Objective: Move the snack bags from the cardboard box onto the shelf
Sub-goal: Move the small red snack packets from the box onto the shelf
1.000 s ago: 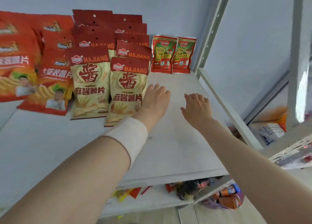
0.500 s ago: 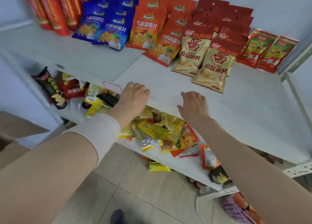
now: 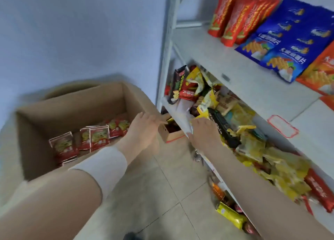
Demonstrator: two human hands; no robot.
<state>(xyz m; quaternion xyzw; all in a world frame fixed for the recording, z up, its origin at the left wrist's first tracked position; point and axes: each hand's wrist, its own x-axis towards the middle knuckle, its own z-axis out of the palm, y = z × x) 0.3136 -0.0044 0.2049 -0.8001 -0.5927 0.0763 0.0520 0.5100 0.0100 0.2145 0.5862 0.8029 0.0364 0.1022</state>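
the brown cardboard box (image 3: 72, 104) stands open; red-and-green snack bags (image 3: 99, 137) stand upright in a loose row inside it; the white shelf (image 3: 235, 71) stands just right of it.

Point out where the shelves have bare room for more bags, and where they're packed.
Top shelf: bare strip along its front edge, before the red bags and blue bags. Lower shelf: crowded with mixed packets; little room.
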